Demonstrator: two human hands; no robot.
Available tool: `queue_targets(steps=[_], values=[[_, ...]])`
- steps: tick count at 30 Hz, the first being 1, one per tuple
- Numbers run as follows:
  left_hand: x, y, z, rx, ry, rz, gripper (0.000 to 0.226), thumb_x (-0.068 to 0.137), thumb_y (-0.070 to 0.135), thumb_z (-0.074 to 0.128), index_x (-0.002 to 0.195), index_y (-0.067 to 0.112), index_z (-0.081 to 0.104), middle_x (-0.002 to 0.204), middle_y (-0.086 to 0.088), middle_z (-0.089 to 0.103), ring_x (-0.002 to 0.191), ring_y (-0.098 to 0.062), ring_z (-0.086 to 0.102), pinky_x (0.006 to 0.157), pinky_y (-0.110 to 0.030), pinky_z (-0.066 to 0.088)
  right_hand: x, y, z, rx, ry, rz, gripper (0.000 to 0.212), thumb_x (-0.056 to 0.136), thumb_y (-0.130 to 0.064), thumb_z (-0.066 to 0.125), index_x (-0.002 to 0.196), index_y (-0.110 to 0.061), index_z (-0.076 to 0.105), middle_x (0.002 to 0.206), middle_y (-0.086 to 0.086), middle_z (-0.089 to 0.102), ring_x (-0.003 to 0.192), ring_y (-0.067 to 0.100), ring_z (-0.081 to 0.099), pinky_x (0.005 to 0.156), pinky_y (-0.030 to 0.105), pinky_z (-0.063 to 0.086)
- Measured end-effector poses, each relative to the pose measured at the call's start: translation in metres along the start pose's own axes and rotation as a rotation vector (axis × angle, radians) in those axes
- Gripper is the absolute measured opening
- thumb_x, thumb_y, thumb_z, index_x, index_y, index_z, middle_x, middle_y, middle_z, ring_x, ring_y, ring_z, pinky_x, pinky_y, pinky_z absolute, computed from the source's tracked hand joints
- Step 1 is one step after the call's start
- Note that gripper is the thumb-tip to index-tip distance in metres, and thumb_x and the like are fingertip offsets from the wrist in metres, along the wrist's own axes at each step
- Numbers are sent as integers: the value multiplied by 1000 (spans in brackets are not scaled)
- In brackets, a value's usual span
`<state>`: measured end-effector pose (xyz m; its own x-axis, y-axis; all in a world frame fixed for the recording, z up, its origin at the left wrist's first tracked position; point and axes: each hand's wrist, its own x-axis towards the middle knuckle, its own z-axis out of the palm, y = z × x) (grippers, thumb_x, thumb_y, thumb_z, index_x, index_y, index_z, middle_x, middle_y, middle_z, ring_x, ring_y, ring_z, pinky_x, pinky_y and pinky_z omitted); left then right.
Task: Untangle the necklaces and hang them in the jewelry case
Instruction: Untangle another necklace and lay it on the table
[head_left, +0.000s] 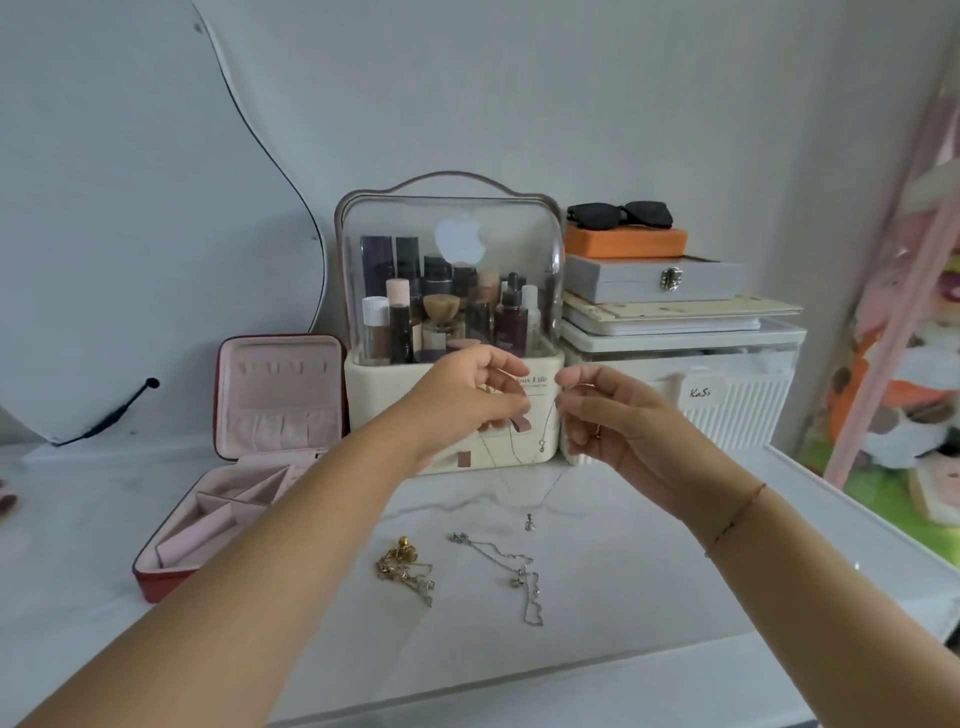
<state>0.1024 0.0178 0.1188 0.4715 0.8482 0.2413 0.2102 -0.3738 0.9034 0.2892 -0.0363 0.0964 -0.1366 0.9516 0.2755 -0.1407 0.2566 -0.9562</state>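
Forearms are filling the lower frame, both stretched forward over the worktop. Left hand is pinching one end of a thin silver necklace between thumb and curled fingers. Right hand is pinching the other end the same way. The two hands are near each other and level, in front of the cosmetics organizer. Necklace is hanging between them as a narrow V, long axis vertical. Its pendant is dangling just above the worktop or touching it, can't tell which. A shorter loop with a small ring charm is hanging higher up between the hands. Can't tell if that's the same chain doubled or another one caught in it, so I'm judging the untangling as unfinished. Key relation: jewelry case is sitting open to the left, well apart from the chain, with its lid upright. The hook row is sitting near the lid's top edge, roughly level with the hands. Left hand is the nearer one, so the carry is looking like a leftward move with the chain hanging vertical. Gold tangle and another silver chain are lying on the worktop below the hands, toward the camera, not yet hung. No chain is showing on the hooks.
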Motion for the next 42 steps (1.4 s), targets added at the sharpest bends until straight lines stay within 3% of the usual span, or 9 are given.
queue_targets(steps=[8, 12, 14, 18, 23, 29, 36, 39, 42], values=[[4, 15, -4, 295, -225, -84, 29, 85, 32, 72, 112, 24, 65, 102, 4, 69, 72, -8, 61, 66, -19, 46, 10, -32, 3, 48, -68, -51, 25, 82, -9, 60, 107, -9, 60, 86, 5, 62, 67, 13, 55, 67, 26, 52], [7, 18, 0, 247, -169, -25, 10, 87, 24, 70, 96, 21, 73, 94, -2, 73, 72, -6, 62, 72, -19, 48, 16, -45, 3, 38, -72, -80, 20, 85, -6, 57, 104, -9, 61, 81, 5, 59, 69, 14, 57, 68, 26, 53], [9, 21, 0, 219, -123, -26, 7, 88, 25, 68, 92, 22, 73, 92, 6, 74, 76, 2, 64, 74, -15, 46, 17, -50, 0, 37, -66, -85, 17, 89, -2, 54, 104, -9, 61, 81, 5, 58, 69, 13, 57, 68, 26, 54], [15, 27, -1, 108, -100, -47, 15, 88, 26, 68, 102, 21, 71, 103, 9, 73, 98, 1, 64, 87, -15, 42, 20, -54, -5, 34, -82, -88, 17, 93, -1, 51, 105, -8, 60, 79, 4, 59, 70, 14, 58, 71, 28, 53], [24, 34, 10, 9, -106, -15, 25, 86, 21, 71, 111, 19, 68, 107, 5, 73, 104, -5, 65, 97, -21, 45, 23, -58, -12, 26, -67, -84, 16, 94, -2, 51, 105, -8, 60, 81, 5, 60, 71, 15, 57, 74, 29, 53], [35, 44, 31, 40, -72, 33, 10, 87, 20, 69, 95, 16, 71, 83, 7, 72, 75, 3, 65, 69, -7, 47, 16, -63, -27, -5, -21, -100, 16, 94, 1, 48, 102, -7, 59, 77, 5, 63, 69, 14, 60, 71, 28, 54], [39, 57, 44, -33, -64, 52, 10, 94, 17, 58, 94, 12, 67, 86, -1, 72, 76, -6, 66, 77, -21, 53, -2, -33, -40, -45, 75, -55, 31, 83, 1, 61, 113, -7, 57, 80, 0, 61, 76, 11, 60, 79, 26, 53], [41, 60, 43, -80, -52, 48, 10, 93, 20, 60, 90, 13, 67, 86, -2, 72, 78, -11, 66, 87, -33, 53, -14, 8, -35, -220, 121, 30, 27, 89, 1, 61, 113, -10, 64, 90, 0, 64, 84, 9, 62, 85, 21, 49], [44, 60, 40, -135, -22, 41, 9, 93, 20, 61, 91, 13, 66, 85, -2, 71, 76, -11, 65, 86, -32, 53, -27, 48, -30, -483, 126, 86, 16, 90, -13, 66, 99, -26, 71, 100, -10, 71, 93, -2, 65, 82, 12, 47]])
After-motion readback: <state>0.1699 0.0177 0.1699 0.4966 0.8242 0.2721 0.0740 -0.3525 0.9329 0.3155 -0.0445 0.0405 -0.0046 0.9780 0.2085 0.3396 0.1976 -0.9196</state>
